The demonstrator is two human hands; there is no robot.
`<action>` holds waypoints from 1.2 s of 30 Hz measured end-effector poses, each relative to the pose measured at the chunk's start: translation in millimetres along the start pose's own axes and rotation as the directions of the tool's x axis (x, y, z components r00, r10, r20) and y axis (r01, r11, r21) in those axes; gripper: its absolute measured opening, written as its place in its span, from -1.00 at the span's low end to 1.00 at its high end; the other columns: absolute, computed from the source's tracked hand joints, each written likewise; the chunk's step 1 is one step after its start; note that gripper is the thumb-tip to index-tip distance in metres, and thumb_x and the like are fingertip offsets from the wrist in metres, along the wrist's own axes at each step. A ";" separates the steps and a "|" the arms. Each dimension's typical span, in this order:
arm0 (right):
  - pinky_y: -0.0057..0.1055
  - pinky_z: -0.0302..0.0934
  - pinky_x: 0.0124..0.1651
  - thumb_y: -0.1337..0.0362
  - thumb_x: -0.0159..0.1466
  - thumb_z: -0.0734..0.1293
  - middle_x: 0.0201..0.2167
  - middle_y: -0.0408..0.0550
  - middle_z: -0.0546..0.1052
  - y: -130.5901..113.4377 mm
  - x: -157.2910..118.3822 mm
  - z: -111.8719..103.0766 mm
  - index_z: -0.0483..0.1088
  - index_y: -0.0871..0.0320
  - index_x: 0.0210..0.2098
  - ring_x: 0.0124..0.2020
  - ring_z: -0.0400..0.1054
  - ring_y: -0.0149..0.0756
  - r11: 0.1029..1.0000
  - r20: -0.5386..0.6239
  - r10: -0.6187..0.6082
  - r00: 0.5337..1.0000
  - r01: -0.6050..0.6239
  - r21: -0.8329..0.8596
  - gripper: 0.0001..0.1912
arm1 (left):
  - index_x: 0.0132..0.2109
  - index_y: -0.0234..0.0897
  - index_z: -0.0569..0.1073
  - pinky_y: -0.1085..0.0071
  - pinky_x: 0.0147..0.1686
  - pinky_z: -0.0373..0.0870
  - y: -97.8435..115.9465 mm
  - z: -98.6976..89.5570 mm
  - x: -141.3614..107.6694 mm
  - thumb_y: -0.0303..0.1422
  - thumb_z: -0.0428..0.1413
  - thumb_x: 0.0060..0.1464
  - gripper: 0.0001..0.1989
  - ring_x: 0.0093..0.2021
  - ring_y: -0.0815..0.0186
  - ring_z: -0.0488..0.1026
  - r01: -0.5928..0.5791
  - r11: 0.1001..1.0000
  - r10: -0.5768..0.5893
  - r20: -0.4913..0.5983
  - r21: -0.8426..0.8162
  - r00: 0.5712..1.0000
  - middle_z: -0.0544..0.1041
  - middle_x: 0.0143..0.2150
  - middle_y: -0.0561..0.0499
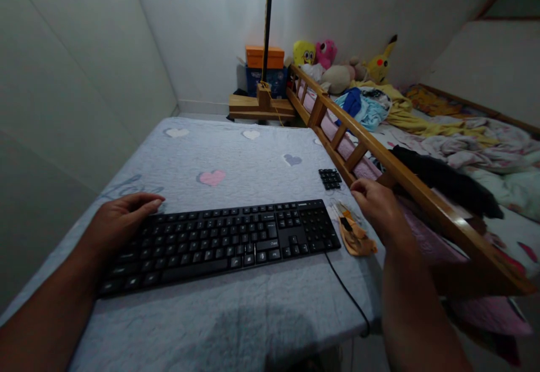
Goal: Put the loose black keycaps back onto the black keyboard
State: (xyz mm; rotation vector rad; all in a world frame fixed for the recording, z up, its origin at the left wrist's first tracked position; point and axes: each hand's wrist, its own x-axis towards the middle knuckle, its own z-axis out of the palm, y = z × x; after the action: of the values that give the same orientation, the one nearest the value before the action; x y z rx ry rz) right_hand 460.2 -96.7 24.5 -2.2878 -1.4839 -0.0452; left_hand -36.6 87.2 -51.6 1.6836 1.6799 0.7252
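A black full-size keyboard [236, 237] lies slantwise across the pale quilted cloth [248, 161], its cable [348, 293] running off the near edge. My left hand [122, 217] is at the keyboard's far left corner, thumb and fingers brought close together. A small pale bit shows by those fingertips, too unclear to name. To the right of the keyboard my right hand [375, 206] is closed in a pinch; whatever it may hold is hidden. Beneath and beside it lies a crumpled orange-tan packet [356, 237] with clear plastic. Just beyond sits a small block of black keycaps [330, 179] in rows.
A wooden bed rail [371, 144] runs along the right side, close to my right forearm. Behind it are rumpled bedding [459, 141] and soft toys [337, 76]. An orange box [265, 57] and a black pole [267, 28] on a wooden base stand at the back.
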 end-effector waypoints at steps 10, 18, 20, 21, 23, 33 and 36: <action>-0.33 0.25 -0.12 0.40 0.14 0.27 -0.27 0.08 0.61 36.5 44.1 68.8 0.54 0.23 -0.27 -0.25 0.45 -0.20 0.993 -0.077 0.119 0.990 -0.118 0.014 -0.78 | -0.18 -0.23 0.59 0.22 -0.02 0.36 -0.9 0.0 0.6 0.01 0.20 -0.19 -0.51 -0.08 0.03 0.53 0.034 0.999 -0.034 0.014 -0.011 0.999 0.65 -0.15 -0.06; -0.32 0.26 -0.03 0.39 0.14 0.32 -0.22 0.09 0.62 50.3 47.1 80.6 0.58 0.22 -0.20 -0.19 0.47 -0.17 0.998 -0.062 0.056 0.996 -0.056 0.009 -0.75 | -0.16 -0.24 0.59 0.25 -0.07 0.38 -5.5 0.0 3.6 0.03 0.20 -0.20 -0.48 -0.10 0.04 0.53 0.034 0.999 -0.034 0.012 -0.011 0.999 0.65 -0.15 -0.07; -0.32 0.27 -0.06 0.38 0.15 0.33 -0.24 0.08 0.62 51.4 47.7 82.6 0.57 0.21 -0.20 -0.20 0.47 -0.17 0.999 -0.057 0.054 0.997 -0.053 0.006 -0.75 | -0.17 -0.24 0.60 0.24 -0.06 0.37 -5.1 0.0 3.6 0.02 0.21 -0.21 -0.49 -0.09 0.03 0.53 0.032 0.999 -0.032 0.006 -0.003 0.999 0.65 -0.14 -0.08; -0.33 0.27 -0.07 0.38 0.15 0.34 -0.25 0.07 0.62 51.8 47.9 83.4 0.57 0.20 -0.20 -0.21 0.47 -0.18 0.999 -0.056 0.053 0.997 -0.053 0.005 -0.76 | -0.17 -0.24 0.60 0.24 -0.05 0.37 -4.7 0.0 3.5 0.02 0.21 -0.21 -0.49 -0.09 0.03 0.53 0.031 1.000 -0.031 0.006 0.000 1.000 0.65 -0.14 -0.08; -0.35 0.27 -0.10 0.37 0.15 0.34 -0.27 0.04 0.62 52.0 48.1 84.7 0.57 0.18 -0.22 -0.23 0.47 -0.20 0.999 -0.051 0.051 0.997 -0.051 0.004 -0.78 | -0.18 -0.24 0.60 0.24 -0.05 0.37 -3.5 -0.3 3.1 0.02 0.21 -0.22 -0.49 -0.10 0.03 0.53 0.032 0.999 -0.032 0.010 -0.001 0.999 0.65 -0.14 -0.08; -0.38 0.20 -0.18 0.37 0.14 0.33 -0.36 -0.02 0.58 47.5 47.6 85.6 0.49 0.16 -0.37 -0.30 0.41 -0.24 0.999 -0.051 0.047 0.998 -0.048 -0.015 -0.91 | -0.20 -0.22 0.59 0.23 -0.07 0.36 6.1 0.2 -1.1 0.04 0.19 -0.24 -0.49 -0.09 0.02 0.52 0.024 1.000 -0.024 0.008 0.018 1.000 0.65 -0.17 -0.06; -0.38 0.17 -0.21 0.39 0.11 0.32 -0.38 -0.01 0.56 46.6 47.5 85.3 0.46 0.16 -0.37 -0.32 0.39 -0.23 0.998 -0.061 0.054 0.997 -0.056 -0.021 -0.91 | -0.20 -0.23 0.59 0.24 -0.10 0.37 4.2 0.0 -1.4 0.05 0.19 -0.23 -0.48 -0.12 0.03 0.53 0.028 1.000 -0.028 0.010 0.009 1.000 0.65 -0.18 -0.06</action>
State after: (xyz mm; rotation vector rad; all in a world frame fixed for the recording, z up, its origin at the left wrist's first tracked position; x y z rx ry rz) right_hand 505.4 -41.4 -56.8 -2.3231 -1.3966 -0.1148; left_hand -34.0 85.9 -48.2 1.6638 1.6985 0.6964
